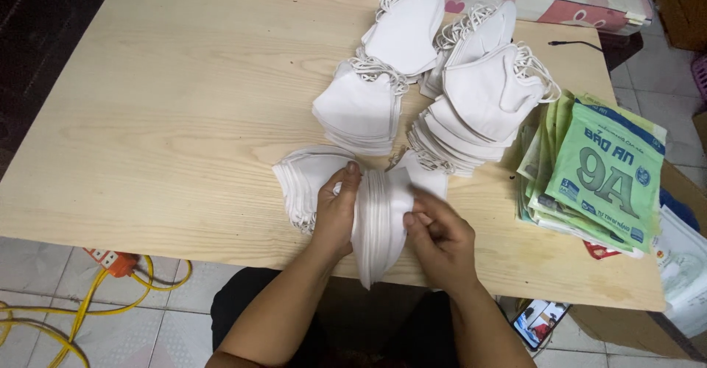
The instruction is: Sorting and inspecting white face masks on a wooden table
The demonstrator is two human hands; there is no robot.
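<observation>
My left hand (336,210) and my right hand (440,237) together grip an upright stack of white folded face masks (379,224) at the near edge of the wooden table (169,118). The left hand presses the stack's left side, thumb on top. The right hand pinches its right side. Another fanned pile of white masks (303,180) lies flat just left of the held stack, partly under my left hand.
Several more piles of white masks with ear loops (456,81) lie farther back at the centre right. A stack of green printed bags (600,165) sits at the right edge. A phone (540,322), an orange power strip (112,261) and yellow cable lie below on the floor.
</observation>
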